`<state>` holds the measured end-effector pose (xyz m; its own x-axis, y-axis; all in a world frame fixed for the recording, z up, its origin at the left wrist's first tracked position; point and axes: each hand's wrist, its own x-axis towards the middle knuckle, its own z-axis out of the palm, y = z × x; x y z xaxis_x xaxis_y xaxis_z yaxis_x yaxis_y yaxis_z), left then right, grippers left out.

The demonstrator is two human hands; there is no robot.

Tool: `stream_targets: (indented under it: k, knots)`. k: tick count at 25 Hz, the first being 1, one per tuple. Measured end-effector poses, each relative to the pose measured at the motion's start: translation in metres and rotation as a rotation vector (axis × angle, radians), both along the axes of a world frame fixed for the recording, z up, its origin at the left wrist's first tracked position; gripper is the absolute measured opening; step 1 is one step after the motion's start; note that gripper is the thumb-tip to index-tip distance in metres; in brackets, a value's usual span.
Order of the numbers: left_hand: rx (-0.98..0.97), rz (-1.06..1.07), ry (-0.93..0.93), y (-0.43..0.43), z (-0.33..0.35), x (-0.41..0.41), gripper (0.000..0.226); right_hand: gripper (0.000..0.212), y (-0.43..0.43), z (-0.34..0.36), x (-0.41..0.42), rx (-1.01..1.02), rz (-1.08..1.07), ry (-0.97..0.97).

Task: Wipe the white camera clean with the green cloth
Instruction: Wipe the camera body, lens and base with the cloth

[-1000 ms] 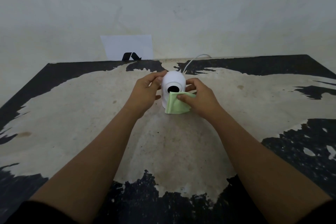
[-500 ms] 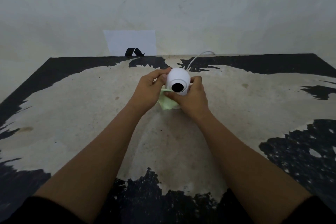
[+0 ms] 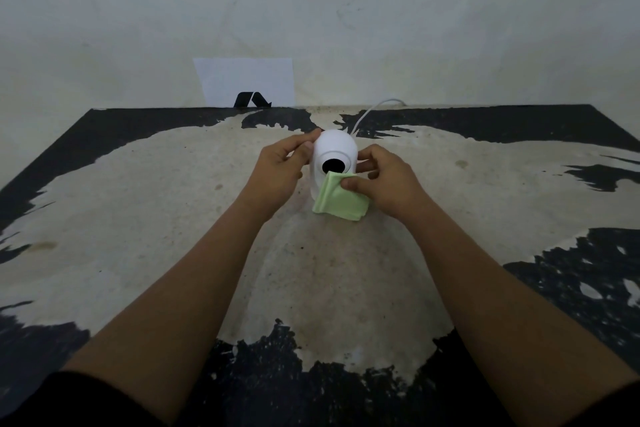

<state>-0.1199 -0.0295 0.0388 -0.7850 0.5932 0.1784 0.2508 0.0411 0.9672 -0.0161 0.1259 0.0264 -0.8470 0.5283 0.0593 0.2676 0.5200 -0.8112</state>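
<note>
The wiping step was under way. Beneath the grip lay a worn table (image 3: 138, 218), its black coating peeled to pale patches, against a plain wall (image 3: 346, 10) with a white sheet (image 3: 242, 80) propped behind.

The white camera (image 3: 334, 156) stood between both hands, its cable (image 3: 374, 107) trailing beyond the grip. The left hand (image 3: 277, 177) curled around the camera's side, steadying it. The right hand (image 3: 388, 184) pinched the folded green cloth (image 3: 341, 199) between thumb and fingers, pressed just below the dark lens (image 3: 334, 166).

Next, the cloth probably needed light, even strokes across the lens.
</note>
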Motion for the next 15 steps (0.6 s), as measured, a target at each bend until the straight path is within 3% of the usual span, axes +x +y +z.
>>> stream_targets:
  k: [7,15]
  knots:
    - [0.029,0.014,0.010,0.000,0.001,0.001,0.029,0.083,-0.039,-0.016,-0.022,0.143,-0.277,-0.027]
    - [-0.002,0.001,0.011,0.000,-0.001,0.000,0.030,0.062,-0.009,-0.012,-0.004,0.143,-0.067,-0.053]
